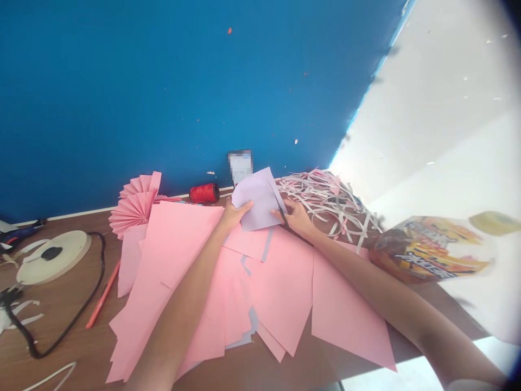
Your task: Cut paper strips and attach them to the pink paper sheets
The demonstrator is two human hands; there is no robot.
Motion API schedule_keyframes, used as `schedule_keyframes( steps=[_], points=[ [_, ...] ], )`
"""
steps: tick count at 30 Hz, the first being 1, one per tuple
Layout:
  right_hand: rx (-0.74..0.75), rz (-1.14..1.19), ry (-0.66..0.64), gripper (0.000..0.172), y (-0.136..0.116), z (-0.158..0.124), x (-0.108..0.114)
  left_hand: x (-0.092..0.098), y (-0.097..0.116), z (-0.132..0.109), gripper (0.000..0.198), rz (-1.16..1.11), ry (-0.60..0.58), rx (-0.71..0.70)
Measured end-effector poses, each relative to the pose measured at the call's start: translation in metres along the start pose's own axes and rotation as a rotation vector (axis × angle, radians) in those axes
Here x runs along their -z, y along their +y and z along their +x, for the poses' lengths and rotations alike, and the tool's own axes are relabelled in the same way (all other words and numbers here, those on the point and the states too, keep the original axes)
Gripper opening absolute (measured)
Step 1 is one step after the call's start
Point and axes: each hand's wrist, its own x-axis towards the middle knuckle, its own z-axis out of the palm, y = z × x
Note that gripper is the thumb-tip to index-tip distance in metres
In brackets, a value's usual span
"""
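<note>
My left hand (234, 214) pinches the lower left edge of a pale lilac sheet of paper (257, 198), held up above the table. My right hand (296, 217) is closed round a pair of dark scissors (281, 210), whose blades run up along the sheet's right edge. Under both forearms lies a spread of pink paper sheets (191, 260) with a few lilac offcuts between them.
A heap of thin paper strips (329, 201) lies behind my right hand. A folded pink paper fan (136, 209) and a red spool of thread (204, 193) stand by the blue wall. A tape roll (52, 255), black cable (77, 315), orange pen (103, 296) lie left; snack bag (431, 250) right.
</note>
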Motion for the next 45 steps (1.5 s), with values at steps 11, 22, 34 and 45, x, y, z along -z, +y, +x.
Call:
schedule_keyframes(
  steps=[11, 22, 34, 45],
  points=[
    [-0.018, 0.104, -0.008, 0.031, 0.001, 0.002, 0.000, -0.004, -0.002, -0.002, 0.042, 0.127, -0.147, 0.002],
    [-0.044, 0.161, -0.007, 0.036, 0.004, 0.000, -0.002, -0.001, -0.002, -0.004, 0.058, 0.052, -0.157, 0.004],
    [-0.036, 0.095, -0.022, 0.036, 0.009, 0.000, 0.000, -0.001, 0.002, -0.006, 0.058, 0.033, -0.143, 0.007],
    [0.010, 0.148, 0.022, 0.033, 0.003, 0.001, -0.002, -0.003, 0.008, -0.011, 0.062, 0.051, -0.287, 0.039]
  ],
)
